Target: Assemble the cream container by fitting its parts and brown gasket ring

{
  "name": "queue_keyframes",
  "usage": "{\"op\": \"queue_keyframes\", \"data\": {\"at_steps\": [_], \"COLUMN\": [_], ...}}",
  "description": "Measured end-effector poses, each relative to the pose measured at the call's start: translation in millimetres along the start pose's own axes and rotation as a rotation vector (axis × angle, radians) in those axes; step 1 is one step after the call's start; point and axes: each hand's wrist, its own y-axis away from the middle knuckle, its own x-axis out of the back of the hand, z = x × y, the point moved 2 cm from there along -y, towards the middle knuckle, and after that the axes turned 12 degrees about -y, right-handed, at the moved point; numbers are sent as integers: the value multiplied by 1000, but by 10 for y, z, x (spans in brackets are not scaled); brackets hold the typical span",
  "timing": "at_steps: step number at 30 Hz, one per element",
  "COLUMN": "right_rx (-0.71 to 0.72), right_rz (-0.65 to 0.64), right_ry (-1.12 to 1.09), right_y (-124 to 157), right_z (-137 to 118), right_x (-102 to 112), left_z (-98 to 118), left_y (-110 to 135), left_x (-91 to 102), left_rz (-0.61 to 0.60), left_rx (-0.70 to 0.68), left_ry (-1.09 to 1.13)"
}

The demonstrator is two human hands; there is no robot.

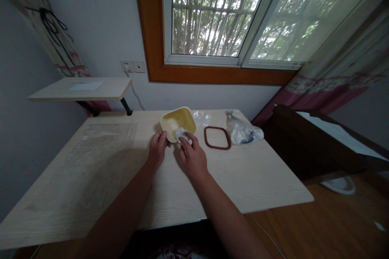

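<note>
**Wiping out the cream plastic tub [178, 122]**

The tub sits at the middle of the far end of the desk [243, 190], tilted up toward me, and this looks like the cleaning stage. My left hand [158, 148] grips its near edge, fingers curled against the rim. My right hand [193, 156] has its fingers pressed together, pinching a crumpled white tissue [183, 135] against the inside of the tub near that same edge. Just to the right, a brown rubber seal ring [216, 127] lies flat on the wood, and beyond it sits a knotted plastic bag [244, 131] with white and blue inside. As I judge it, the next wipe calls for a steady tilt from my left hand and firm pressure from the pinch, reaching the far corners of the tub.
</note>
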Motion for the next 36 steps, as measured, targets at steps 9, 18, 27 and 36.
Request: {"op": "queue_keyframes", "data": {"at_steps": [9, 18, 27, 36], "right_rx": [20, 50, 11, 10], "right_rz": [-55, -18, 45, 21], "right_ry": [-83, -53, -5, 19], "right_y": [-6, -18, -16, -16], "right_z": [64, 77, 129, 141], "right_x": [-48, -6, 9, 12], "left_z": [-30, -22, -24, 16], "left_y": [46, 71, 66, 59], "left_x": [-70, -84, -72, -50], "left_rz": [-126, -164, -158, -108], "left_rx": [36, 34, 35, 5], "left_ry": [-34, -39, -68, -154]}}
